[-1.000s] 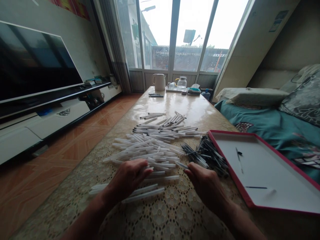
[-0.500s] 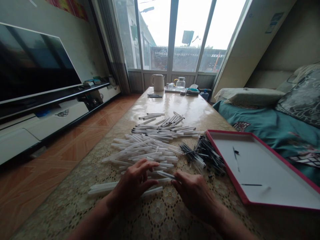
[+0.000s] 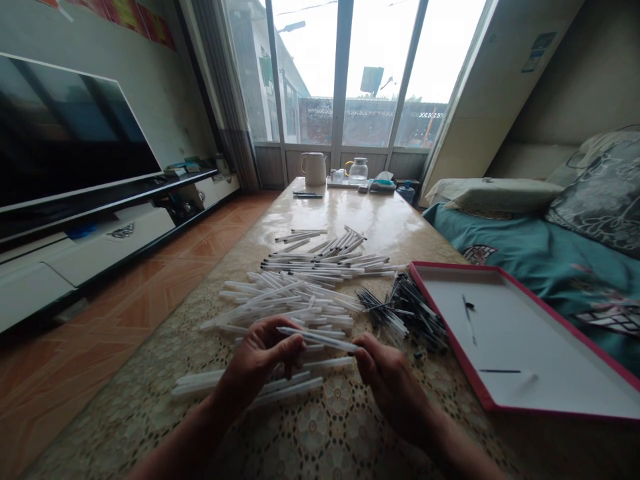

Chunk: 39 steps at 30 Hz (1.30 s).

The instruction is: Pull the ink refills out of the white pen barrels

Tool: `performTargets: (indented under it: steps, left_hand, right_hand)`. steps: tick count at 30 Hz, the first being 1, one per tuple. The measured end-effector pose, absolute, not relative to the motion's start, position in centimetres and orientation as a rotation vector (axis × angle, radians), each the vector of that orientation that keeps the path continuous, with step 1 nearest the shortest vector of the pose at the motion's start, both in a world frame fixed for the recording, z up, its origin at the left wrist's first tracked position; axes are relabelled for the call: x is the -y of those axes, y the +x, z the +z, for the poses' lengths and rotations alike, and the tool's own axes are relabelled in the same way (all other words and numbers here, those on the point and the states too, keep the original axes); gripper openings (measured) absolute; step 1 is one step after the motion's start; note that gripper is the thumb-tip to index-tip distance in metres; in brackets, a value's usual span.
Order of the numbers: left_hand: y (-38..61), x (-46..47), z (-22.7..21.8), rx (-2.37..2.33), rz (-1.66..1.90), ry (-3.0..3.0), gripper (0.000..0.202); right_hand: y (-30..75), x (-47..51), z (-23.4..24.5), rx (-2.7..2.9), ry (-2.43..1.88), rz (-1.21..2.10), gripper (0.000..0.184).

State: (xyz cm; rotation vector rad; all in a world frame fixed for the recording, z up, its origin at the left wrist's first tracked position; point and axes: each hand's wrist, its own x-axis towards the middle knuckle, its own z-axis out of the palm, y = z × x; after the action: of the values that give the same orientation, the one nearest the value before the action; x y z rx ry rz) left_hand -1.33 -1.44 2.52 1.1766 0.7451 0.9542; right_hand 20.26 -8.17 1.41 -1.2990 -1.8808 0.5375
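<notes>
Over the patterned table (image 3: 345, 433), one slim white pen tube (image 3: 320, 338) slants between my two hands, raised just above the loose tubes. My right hand (image 3: 387, 367) is closed, thumb and forefinger pinching the tube's right end. My left hand (image 3: 267, 350) is half curled, its thumb and fingers at the other end; whether they grip it or only steady it, I cannot tell.

Beneath and beyond my left hand spreads a heap of white tubes (image 3: 280, 300), too many and too overlapped for me to count. Farther off lies a group of dark-tipped white pens (image 3: 325, 267), also past counting. To my right is one pile of thin dark sticks (image 3: 420, 313), close against one red-rimmed tray (image 3: 540, 320). Inside the tray I count one slim stick (image 3: 470, 327) with one small black piece (image 3: 469, 307) by it, one dark stick (image 3: 500, 371) and one blurred white bit (image 3: 531, 379).

At the table's far end stand one kettle (image 3: 314, 169), one glass jug (image 3: 358, 171) and one tissue box (image 3: 383, 185).
</notes>
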Motion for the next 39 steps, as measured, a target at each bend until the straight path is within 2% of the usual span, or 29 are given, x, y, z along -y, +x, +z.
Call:
performTargets:
  steps: [6, 15, 19, 24, 30, 35, 39]
  left_hand:
    - [-1.6, 1.1, 2.3, -0.695, 0.969, 0.887, 0.025]
    - [-1.3, 1.4, 2.0, -0.715, 0.940, 0.941, 0.025]
    - [-1.3, 1.2, 1.8, -0.724, 0.941, 0.941, 0.026]
    - [-1.4, 1.0, 1.3, -0.744, 0.927, 0.925, 0.028]
    - [-1.3, 1.0, 1.5, -0.743, 0.902, 0.944, 0.028]
    - [-1.2, 1.2, 1.8, -0.773, 0.912, 0.956, 0.028]
    - [-1.2, 1.3, 1.7, -0.760, 0.898, 0.962, 0.029]
  right_hand:
    - [20.0, 8.1, 1.1, 1.797, -1.232, 0.664, 0.030]
    - [19.7, 7.9, 1.1, 1.682, -1.154, 0.955, 0.040]
    - [19.7, 7.7, 0.9, 1.690, -1.167, 0.856, 0.038]
    - [19.8, 7.6, 0.7, 1.670, -1.230, 0.789, 0.022]
    - [20.0, 7.5, 0.4, 1.687, -1.249, 0.791, 0.039]
    - [19.9, 7.5, 0.5, 1.673, -1.281, 0.725, 0.026]
    - [19.9, 7.5, 0.4, 1.667, -1.269, 0.750, 0.034]
